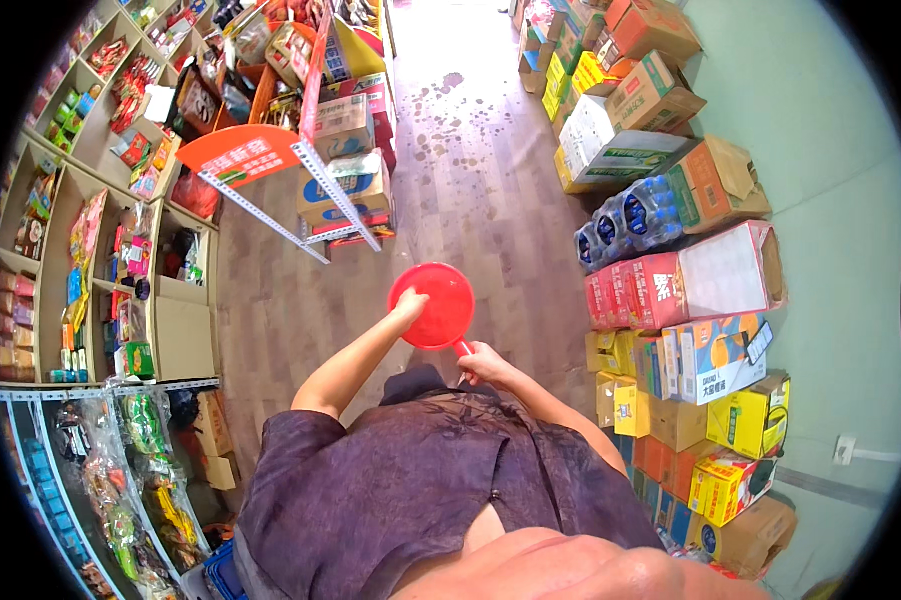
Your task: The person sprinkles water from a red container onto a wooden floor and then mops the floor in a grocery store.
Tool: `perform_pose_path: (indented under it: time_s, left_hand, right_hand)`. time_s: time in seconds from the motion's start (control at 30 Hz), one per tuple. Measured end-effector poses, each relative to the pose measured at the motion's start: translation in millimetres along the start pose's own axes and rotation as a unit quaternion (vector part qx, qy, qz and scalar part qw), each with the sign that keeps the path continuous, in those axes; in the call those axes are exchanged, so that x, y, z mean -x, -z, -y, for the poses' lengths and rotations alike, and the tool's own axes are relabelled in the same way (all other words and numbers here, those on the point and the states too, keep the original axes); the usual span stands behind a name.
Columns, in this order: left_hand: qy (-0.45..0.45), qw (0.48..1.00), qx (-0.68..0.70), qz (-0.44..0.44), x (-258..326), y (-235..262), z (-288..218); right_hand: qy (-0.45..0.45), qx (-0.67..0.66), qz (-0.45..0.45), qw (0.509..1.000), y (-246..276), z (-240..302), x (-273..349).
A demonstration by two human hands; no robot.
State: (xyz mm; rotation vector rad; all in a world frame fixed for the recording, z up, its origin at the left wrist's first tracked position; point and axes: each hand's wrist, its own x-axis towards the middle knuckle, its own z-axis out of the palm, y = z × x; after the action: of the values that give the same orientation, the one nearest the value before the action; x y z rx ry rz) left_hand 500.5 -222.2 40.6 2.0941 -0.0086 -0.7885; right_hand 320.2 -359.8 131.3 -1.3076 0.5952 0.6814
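Note:
A round red plastic scoop with a short handle [441, 310] is held out in front of my body, above the wooden floor. My right hand [483, 362] is closed around the handle at the lower right of the bowl. My left hand [409, 305] rests on the bowl's left rim, fingers curled over it. I wear a dark purple short-sleeved shirt [421, 480]. What lies inside the bowl cannot be made out.
Shelves packed with snacks [101, 250] line the left side. A metal rack with an orange sign [271, 170] stands ahead on the left. Stacked cardboard boxes [691, 300] and wrapped bottle packs [626, 220] run along the right wall. A wooden floor aisle [471, 150] leads ahead.

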Motion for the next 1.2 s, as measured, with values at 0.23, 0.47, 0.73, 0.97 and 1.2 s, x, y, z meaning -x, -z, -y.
perform_pose_path:
  time_s: [0.23, 0.47, 0.73, 0.97, 1.2]
  left_hand:
    - [0.002, 0.996, 0.018, -0.083, -86.5, -67.1, -73.3]
    - [0.173, 0.932, 0.318, 0.017, -217.7, -102.0, -108.8]
    - [0.314, 0.566, 0.690, 0.324, -451.2, -52.6, -318.6]
    - [-0.158, 0.862, 0.458, 0.147, -755.5, 216.8, -750.8]
    - [-0.292, 0.951, 0.104, -0.001, -827.6, 218.4, -743.0]
  right_hand:
    - [0.008, -0.042, -0.005, 0.999, 94.5, 44.6, -29.5]
    - [-0.010, -0.058, -0.048, 0.997, 170.3, 117.4, -103.5]
    - [-0.051, -0.112, -0.093, 0.988, 257.7, 228.2, -212.2]
    - [-0.009, -0.125, -0.115, 0.985, 308.8, 361.1, -257.1]
    - [0.010, -0.175, -0.126, 0.976, 332.7, 404.2, -288.4]
